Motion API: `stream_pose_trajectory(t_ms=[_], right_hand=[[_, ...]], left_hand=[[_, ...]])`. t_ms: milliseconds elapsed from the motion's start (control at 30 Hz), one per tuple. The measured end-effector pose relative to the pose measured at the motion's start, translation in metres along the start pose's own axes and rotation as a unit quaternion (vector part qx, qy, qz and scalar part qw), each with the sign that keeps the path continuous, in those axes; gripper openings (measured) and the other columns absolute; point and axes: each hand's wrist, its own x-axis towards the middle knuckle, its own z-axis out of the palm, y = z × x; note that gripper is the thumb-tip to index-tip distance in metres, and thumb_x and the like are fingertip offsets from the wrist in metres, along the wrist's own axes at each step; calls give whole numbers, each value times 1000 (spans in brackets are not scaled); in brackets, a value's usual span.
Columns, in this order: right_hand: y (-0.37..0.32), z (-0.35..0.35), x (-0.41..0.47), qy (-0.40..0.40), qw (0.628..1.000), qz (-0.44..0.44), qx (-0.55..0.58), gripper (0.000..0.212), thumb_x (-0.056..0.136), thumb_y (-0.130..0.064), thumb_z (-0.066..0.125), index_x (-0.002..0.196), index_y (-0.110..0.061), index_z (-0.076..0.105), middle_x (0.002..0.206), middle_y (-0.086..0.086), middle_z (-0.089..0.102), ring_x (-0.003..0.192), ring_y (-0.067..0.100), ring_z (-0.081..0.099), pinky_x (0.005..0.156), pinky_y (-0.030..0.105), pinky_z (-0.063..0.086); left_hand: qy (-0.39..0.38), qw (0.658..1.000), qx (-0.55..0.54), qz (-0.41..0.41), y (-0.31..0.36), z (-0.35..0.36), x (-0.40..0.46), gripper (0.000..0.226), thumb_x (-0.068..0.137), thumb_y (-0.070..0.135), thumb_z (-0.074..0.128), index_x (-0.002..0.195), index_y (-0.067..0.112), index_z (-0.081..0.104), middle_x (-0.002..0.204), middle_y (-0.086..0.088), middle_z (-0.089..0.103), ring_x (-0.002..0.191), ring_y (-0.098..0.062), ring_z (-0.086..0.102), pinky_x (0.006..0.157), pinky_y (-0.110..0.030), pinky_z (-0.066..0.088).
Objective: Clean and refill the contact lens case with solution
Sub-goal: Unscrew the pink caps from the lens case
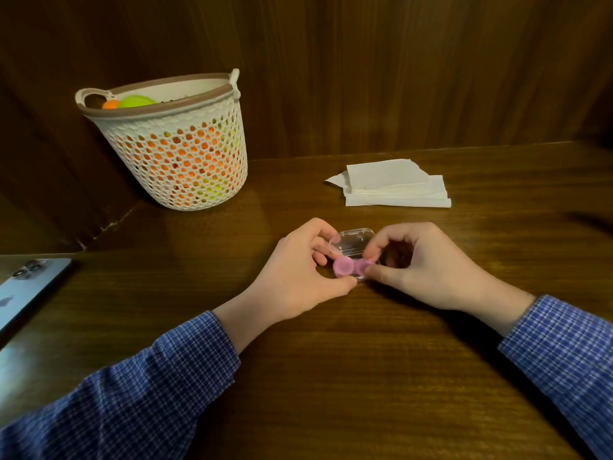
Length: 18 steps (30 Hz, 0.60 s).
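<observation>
the little clear box [353,247] sits open on the desk [331,360] in the middle of the frame. the left hand [298,270] holds its side. the right hand [414,263] pinches a pink cap [362,267]. the caps look still on, so cleaning and filling are left. tissues [394,187] wait above.

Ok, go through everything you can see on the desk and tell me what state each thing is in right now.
Clear box: lid open, held by both hands.
Pink lens case: caps on, inside the box.
Left hand: grips the box.
Right hand: pinches the right pink cap.
Tissues: folded, stacked.
Basket: upright, holding colourful items.
Phone: face down.
</observation>
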Motion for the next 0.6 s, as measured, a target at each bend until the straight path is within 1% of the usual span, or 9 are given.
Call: stream_pose_trajectory(t_ms=[100,167,233,267,333,367,433,533,600], right_hand=[[-1,0,-1,-1,999,8,38,14,82,-21,84,87,-30,75,83,-12,73,76,5,66,67,14,53],[-2,-5,0,-12,995,22,95,15,81,-19,84,91,-25,75,86,-6,75,76,10,68,73,22,57],[-3,-13,2,-49,985,48,161,20,77,-21,87,94,-21,76,88,5,76,83,24,70,81,33,59],[-3,-18,3,-77,978,60,187,24,73,-24,88,93,-20,76,89,10,75,84,28,69,82,35,57],[-2,-28,4,-126,961,78,235,26,69,-26,87,92,-20,77,86,11,73,80,25,64,73,32,54],[0,-31,5,-141,950,89,264,25,70,-22,87,93,-19,77,85,10,73,79,22,63,68,29,53],[6,-36,7,-158,923,117,331,26,74,-11,86,98,-15,75,82,10,72,73,20,62,66,28,51],[12,-40,11,-165,875,155,427,30,75,-8,71,105,-13,72,76,8,67,64,16,59,61,28,52],[13,-40,11,-183,841,176,477,36,76,-8,69,111,-9,75,80,6,67,63,12,56,57,25,53]], left_hand=[[-3,1000,-3,2,1,0,-1,55,74,31,92,116,34,57,101,18,68,91,4,63,70,-6,48],[-5,1000,-6,5,1,0,-1,52,76,29,91,114,34,58,100,19,65,92,9,60,69,-6,48],[-5,1000,-2,9,2,0,-1,48,77,28,90,112,36,57,100,20,63,93,10,58,69,-6,47],[-5,1000,3,10,2,-1,-2,47,78,29,89,111,37,57,101,20,63,92,8,58,69,-6,47],[-2,1000,16,13,2,-1,-2,45,79,30,88,110,38,57,103,20,62,92,0,60,69,-8,48],[-1,1000,23,14,1,-1,-2,44,80,30,88,110,38,57,104,20,62,92,-2,61,69,-8,48],[-1,999,36,19,2,-1,-2,42,81,30,86,110,40,57,105,20,61,93,-4,61,70,-8,49],[1,999,47,21,2,0,-2,38,84,29,83,109,42,58,106,20,61,94,-3,61,73,-7,50],[1,998,56,28,2,0,-2,35,86,28,81,110,41,59,108,19,61,94,-3,61,72,-10,51]])
